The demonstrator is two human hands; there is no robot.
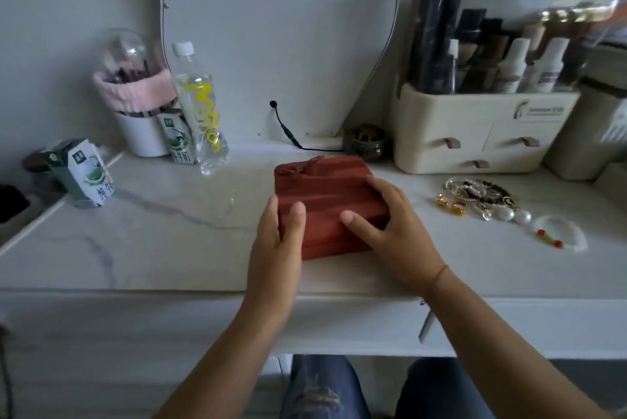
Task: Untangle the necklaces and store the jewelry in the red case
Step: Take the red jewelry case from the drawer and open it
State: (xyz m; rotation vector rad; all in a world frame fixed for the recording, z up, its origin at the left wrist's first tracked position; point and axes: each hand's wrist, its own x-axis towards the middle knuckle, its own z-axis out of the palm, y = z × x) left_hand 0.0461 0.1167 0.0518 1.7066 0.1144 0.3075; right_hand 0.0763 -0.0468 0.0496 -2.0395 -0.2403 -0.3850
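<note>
Steadying the red case (325,188) at centre frame, both hands were on it; it lay closed on the pale marble-look desk (152,249), zip tab at its upper left corner.

- Left hand (278,235): fingers (271,215) straight and together along the case's left side, thumb laid over the top.
- Right hand (390,225): spread flat on the case's right half, fingers apart and reaching toward its far right edge, thumb pointing left across the lid.
- Tangled necklaces (475,196): a heap of pearls, dark beads and gold pieces on the desk right of the case, apart from it. Individual strands could not be told apart.
- White bead bracelet (559,235) with red and green beads: lower right of the heap, just beside it.
- Cream cosmetics organizer (475,133), clear lid, bottles inside: upper right.
- Clear water bottle (200,106) with a milk carton (178,137) touching its left side: upper left; a second carton (84,174) far left.
- Mirror (271,28): upright behind the case.
</note>
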